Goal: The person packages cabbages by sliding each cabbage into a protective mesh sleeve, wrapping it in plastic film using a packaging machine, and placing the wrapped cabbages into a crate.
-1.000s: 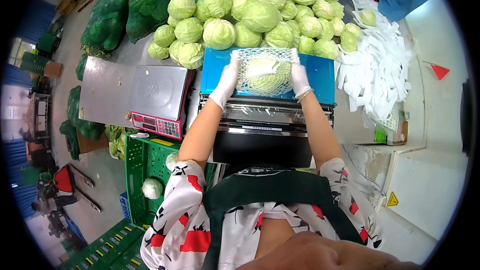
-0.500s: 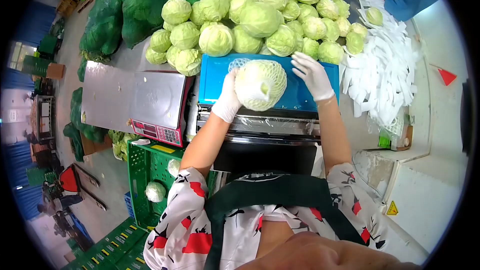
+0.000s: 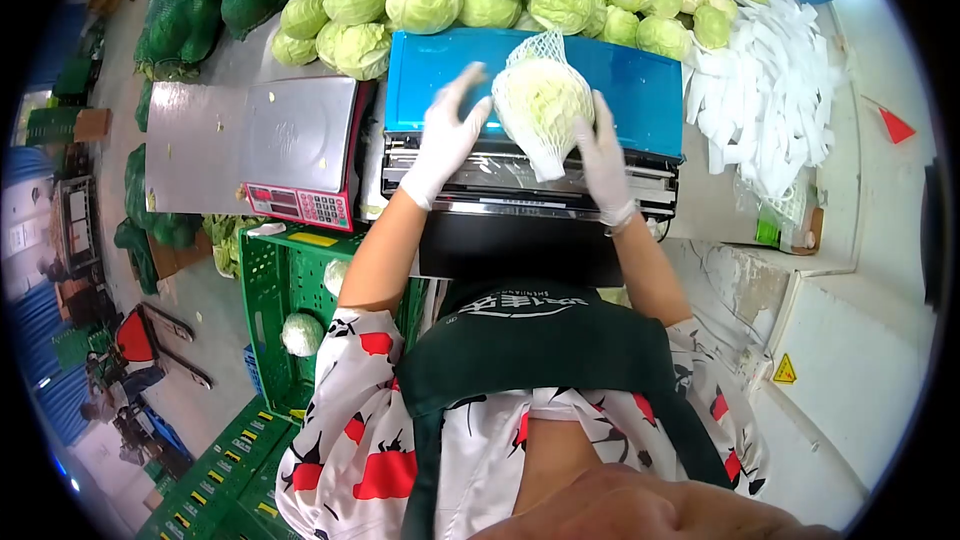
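A pale green cabbage in a white foam net sleeve lies over the front edge of the blue-topped wrapping machine. The net's ends stick out above and below it. My right hand, in a white glove, grips the cabbage's right side, thumb across the net and fingers along the edge, slightly blurred. To the left of the cabbage, my gloved left hand is open and apart from it, with fingers spread and fingertips smeared by motion. Clear film stretches across the machine's front, below the cabbage.
Behind the machine is a heap of loose cabbages. White foam nets are piled to the right. A scale with a red keypad stands left, above a green crate holding netted cabbages. Green mesh sacks lie farther back.
My left hand has let go of the cabbage and moved left. My right hand has come down onto its right side. The cabbage has turned, and the view has shifted.
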`<state>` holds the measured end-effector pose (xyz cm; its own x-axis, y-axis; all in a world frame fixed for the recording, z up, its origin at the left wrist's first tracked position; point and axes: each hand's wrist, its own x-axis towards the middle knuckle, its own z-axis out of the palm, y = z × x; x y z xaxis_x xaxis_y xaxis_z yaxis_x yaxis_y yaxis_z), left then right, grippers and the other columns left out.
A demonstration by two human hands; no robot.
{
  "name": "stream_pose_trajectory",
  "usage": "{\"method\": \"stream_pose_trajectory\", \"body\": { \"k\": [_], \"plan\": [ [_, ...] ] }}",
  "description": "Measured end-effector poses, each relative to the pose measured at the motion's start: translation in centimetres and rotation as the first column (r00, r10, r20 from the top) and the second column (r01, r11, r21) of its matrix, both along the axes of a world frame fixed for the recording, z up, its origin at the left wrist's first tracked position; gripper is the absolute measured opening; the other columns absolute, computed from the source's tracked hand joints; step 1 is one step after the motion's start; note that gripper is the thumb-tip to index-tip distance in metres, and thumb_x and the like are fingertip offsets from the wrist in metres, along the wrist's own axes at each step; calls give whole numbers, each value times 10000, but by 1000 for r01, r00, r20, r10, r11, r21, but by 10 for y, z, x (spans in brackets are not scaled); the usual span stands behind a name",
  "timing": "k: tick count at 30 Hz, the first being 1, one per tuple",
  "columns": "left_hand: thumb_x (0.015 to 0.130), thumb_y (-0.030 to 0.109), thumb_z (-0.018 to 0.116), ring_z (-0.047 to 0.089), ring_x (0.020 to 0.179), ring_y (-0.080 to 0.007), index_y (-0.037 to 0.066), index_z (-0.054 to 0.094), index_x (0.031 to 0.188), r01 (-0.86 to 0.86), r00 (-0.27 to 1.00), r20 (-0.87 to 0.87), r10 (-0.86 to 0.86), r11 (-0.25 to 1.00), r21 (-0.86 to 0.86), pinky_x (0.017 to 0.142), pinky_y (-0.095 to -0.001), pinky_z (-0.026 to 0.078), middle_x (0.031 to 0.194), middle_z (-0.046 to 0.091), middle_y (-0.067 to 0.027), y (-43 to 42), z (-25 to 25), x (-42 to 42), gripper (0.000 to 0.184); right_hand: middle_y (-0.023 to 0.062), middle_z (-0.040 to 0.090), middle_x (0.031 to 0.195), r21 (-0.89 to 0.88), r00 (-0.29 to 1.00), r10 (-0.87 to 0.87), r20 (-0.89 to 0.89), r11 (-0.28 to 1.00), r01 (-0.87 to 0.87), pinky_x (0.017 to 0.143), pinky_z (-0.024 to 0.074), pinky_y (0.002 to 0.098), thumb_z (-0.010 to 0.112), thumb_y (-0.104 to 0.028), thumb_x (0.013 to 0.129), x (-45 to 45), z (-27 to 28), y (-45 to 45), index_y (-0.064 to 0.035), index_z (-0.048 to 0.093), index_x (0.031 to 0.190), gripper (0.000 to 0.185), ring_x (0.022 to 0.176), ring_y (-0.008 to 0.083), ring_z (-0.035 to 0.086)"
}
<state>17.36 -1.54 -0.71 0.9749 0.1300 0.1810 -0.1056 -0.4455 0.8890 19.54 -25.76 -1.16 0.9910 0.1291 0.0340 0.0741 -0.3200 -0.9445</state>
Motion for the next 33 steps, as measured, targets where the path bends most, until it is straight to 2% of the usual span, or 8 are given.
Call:
{"method": "stream_pose_trajectory", "body": {
  "k": [4,8,12,16,22,25,29,33],
  "plan": [
    [885,284,681,572,956,-302,7,521,1354,-340,939,181,294,700,628,857,-420,429,986,653,-130,43,1,-78,568,218,551,1286,-451,857,-175,485,789,416,1094,333,465,660,-404,922,-43,19,-55,41,514,1326,618,1228,373,486],
    [822,321,767,551,1029,-299,-19,503,1370,-253,921,32,389,531,808,870,-438,425,875,678,-54,35,-12,-112,697,159,637,1100,-787,931,-142,337,500,362,1105,257,536,653,-422,906,-72,-23,-69,-25,560,1285,556,1143,337,520],
    [801,150,772,618,892,-224,-7,525,1362,-398,910,73,409,808,434,875,-408,428,861,700,-1,15,-50,-105,632,53,704,889,-574,962,-139,233,779,252,1086,328,433,676,-216,895,-58,-47,-40,-122,705,1128,253,874,218,599],
    [894,87,674,620,970,-198,66,724,1140,-358,930,-111,351,932,-54,929,-330,473,990,716,-68,17,-43,-108,252,87,722,1003,233,975,-65,-214,966,116,825,492,240,626,-25,927,-64,10,-46,2,718,1102,200,875,133,641],
    [863,26,682,625,871,-178,-50,729,830,144,948,-179,-264,856,-497,798,-323,489,825,668,-94,30,85,-150,95,72,673,894,-438,872,370,320,874,-211,960,475,312,649,52,828,-104,101,-103,38,708,1054,234,896,224,645],
    [791,142,780,607,1087,-250,-19,691,1126,367,908,92,-410,667,-648,945,-372,479,1157,649,-164,41,100,-137,382,104,674,921,700,850,467,244,521,-488,1076,405,360,696,21,804,-76,122,-120,31,722,1050,247,967,249,639],
    [640,370,887,302,1448,-366,-20,293,1512,277,944,154,-291,955,108,1193,-455,232,1525,347,-262,27,112,-34,1125,206,509,1425,36,919,351,177,931,-363,1193,247,411,845,-212,734,16,125,-70,46,520,1382,769,1357,323,459],
    [489,409,949,243,1465,-407,-8,139,1548,387,906,-13,-422,819,424,1211,-439,202,1542,286,-285,9,25,42,1397,264,210,1586,-589,697,702,145,627,-509,1217,182,432,957,-401,501,90,36,-22,14,136,1556,1399,1493,386,178]
  ]
}}
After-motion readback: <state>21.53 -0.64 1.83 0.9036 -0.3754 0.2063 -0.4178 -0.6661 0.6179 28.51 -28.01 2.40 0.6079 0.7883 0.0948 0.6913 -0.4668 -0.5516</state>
